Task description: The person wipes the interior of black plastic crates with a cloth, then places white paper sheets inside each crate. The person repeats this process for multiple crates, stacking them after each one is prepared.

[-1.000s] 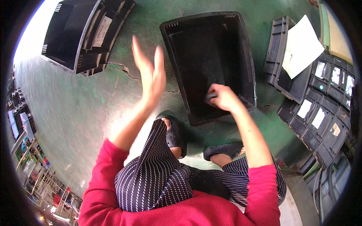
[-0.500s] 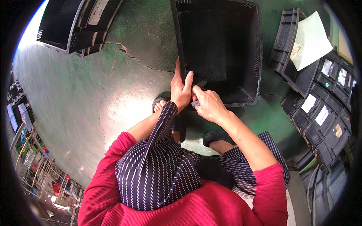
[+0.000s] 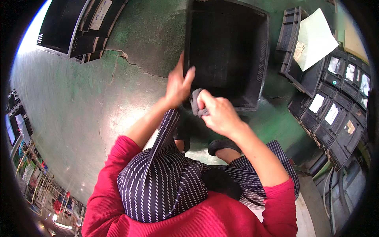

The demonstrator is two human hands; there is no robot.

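Observation:
A deep black plastic crate (image 3: 225, 47) stands before me with its open side facing up toward me. My left hand (image 3: 179, 85) grips its left wall, thumb at the inner side and fingers along the outside. In my right hand (image 3: 221, 112) is a bunched grey cloth (image 3: 196, 103), pinched between thumb and fingers by the crate's near left corner. Both hands are slightly blurred, and the cloth partly hides that corner.
Stacked black crates (image 3: 73, 29) stand at the far left. On the right, a crate (image 3: 290, 39) bears a pale sheet (image 3: 316, 39), beside several labelled black crates (image 3: 335, 118). The green floor (image 3: 138, 51) is cracked. My feet are just below the crate.
My right hand has drawn the cloth out at the crate's near left corner, so more of it shows. The left hand has shifted slightly up and left along the wall.

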